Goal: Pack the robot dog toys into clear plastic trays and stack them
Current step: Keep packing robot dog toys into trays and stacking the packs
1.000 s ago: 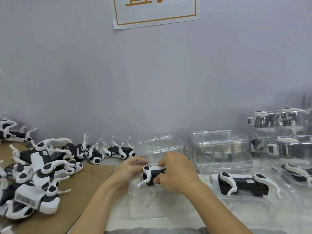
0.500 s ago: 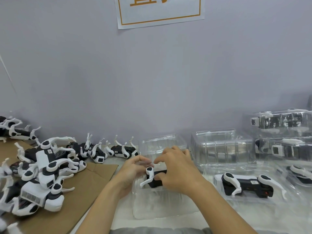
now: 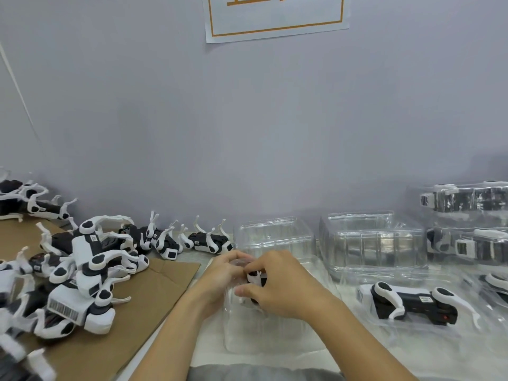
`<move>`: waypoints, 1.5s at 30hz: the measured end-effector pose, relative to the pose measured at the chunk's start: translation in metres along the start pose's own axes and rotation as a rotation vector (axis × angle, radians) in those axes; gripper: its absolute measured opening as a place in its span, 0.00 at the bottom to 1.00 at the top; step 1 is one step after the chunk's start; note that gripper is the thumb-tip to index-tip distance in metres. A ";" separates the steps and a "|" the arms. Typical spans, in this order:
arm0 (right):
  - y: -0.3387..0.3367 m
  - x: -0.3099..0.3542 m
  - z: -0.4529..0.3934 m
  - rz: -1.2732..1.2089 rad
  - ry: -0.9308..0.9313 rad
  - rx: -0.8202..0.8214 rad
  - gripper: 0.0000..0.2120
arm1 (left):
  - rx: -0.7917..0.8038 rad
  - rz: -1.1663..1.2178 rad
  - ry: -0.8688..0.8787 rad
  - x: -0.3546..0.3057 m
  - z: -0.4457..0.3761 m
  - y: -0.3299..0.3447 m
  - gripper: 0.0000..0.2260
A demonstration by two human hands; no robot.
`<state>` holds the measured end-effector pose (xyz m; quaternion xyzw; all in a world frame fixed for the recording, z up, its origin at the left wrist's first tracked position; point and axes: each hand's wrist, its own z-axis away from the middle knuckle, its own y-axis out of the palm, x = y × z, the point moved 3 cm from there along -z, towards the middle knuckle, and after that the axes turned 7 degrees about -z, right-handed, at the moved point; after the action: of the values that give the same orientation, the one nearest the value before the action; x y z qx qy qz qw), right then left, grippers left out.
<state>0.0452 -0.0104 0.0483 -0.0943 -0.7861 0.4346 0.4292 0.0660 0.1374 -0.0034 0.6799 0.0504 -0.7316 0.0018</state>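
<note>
Hands: left hand (image 3: pixel 220 279) and right hand (image 3: pixel 283 290), fingers curled, grip a glossy black-and-white toy dog (image 3: pixel 257 280) over a clear ribbed tray (image 3: pixel 275 336); cardboard (image 3: pixel 132 320) at nine o'clock.

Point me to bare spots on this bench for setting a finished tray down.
Free: the cardboard sheet between the loose dog pile and the left forearm. Crowded: the right side, with empty trays, a packed dog and stacked packs.
</note>
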 end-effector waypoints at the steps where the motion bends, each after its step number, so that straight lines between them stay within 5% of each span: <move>1: 0.002 0.001 -0.001 0.012 0.005 -0.030 0.13 | 0.001 0.002 0.000 0.000 0.000 0.000 0.13; 12: -0.001 -0.006 -0.003 -0.018 0.120 -0.004 0.22 | 0.029 0.007 0.025 0.003 -0.002 -0.001 0.16; 16: 0.006 0.004 -0.004 0.136 0.087 -0.056 0.20 | 0.037 0.051 0.027 0.005 -0.003 -0.003 0.14; 23: -0.014 -0.012 -0.001 -0.077 0.058 0.116 0.11 | 0.012 0.011 0.026 0.006 -0.005 -0.004 0.14; 29: -0.047 -0.043 0.005 -0.018 0.186 0.103 0.19 | -0.015 -0.003 0.006 0.006 -0.007 -0.006 0.12; 32: -0.063 -0.058 0.010 0.025 0.263 0.105 0.17 | -0.003 -0.165 0.040 0.000 -0.005 -0.008 0.11; 38: -0.062 -0.059 0.008 0.042 0.234 0.081 0.09 | -0.087 -0.985 0.215 -0.038 0.004 -0.009 0.07; 42: -0.062 -0.060 0.007 0.036 0.234 0.057 0.10 | -0.078 -1.026 0.429 -0.064 0.013 0.022 0.09; 45: -0.063 -0.058 0.007 0.007 0.227 0.045 0.09 | 0.092 -0.929 0.446 -0.064 0.016 0.055 0.05</move>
<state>0.0898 -0.0829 0.0605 -0.1360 -0.7223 0.4402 0.5158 0.0584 0.0767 0.0576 0.7246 0.3139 -0.4940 -0.3639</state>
